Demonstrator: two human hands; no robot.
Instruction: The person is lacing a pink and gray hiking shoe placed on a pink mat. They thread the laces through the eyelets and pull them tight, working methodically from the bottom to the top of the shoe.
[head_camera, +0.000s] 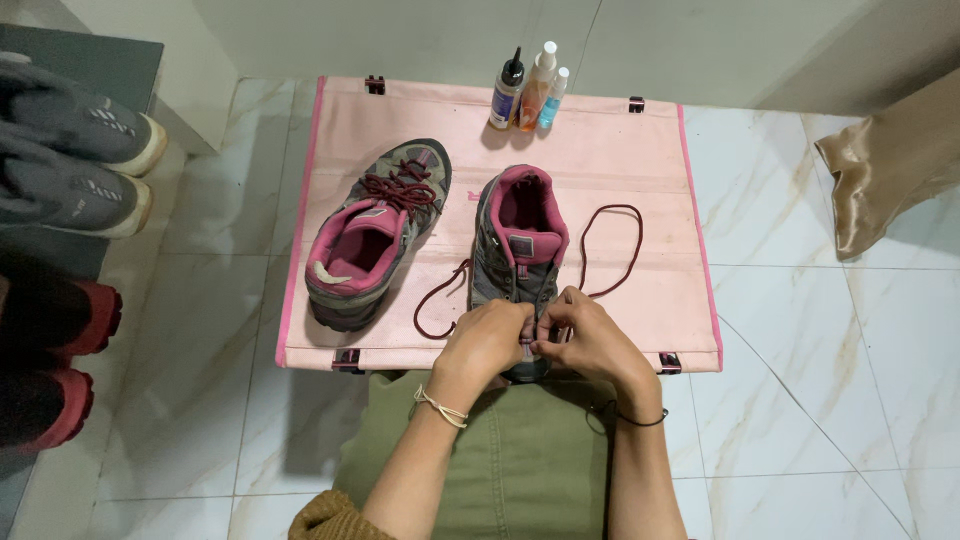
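On a small pink folding table lie two grey-and-pink sports shoes. The shoe on the left is laced with a dark red lace and points away from me. The other shoe points its toe towards me. Its dark red lace trails loose in a loop to the right and another loop to the left. My left hand and my right hand meet over this shoe's toe end, fingers pinching the lace at the eyelets. The toe itself is hidden under my hands.
Three small bottles stand at the table's far edge. Pairs of dark shoes sit on a rack at the left. A tan cloth hangs at the right. White marble floor tiles surround the table. My green-clad lap is below.
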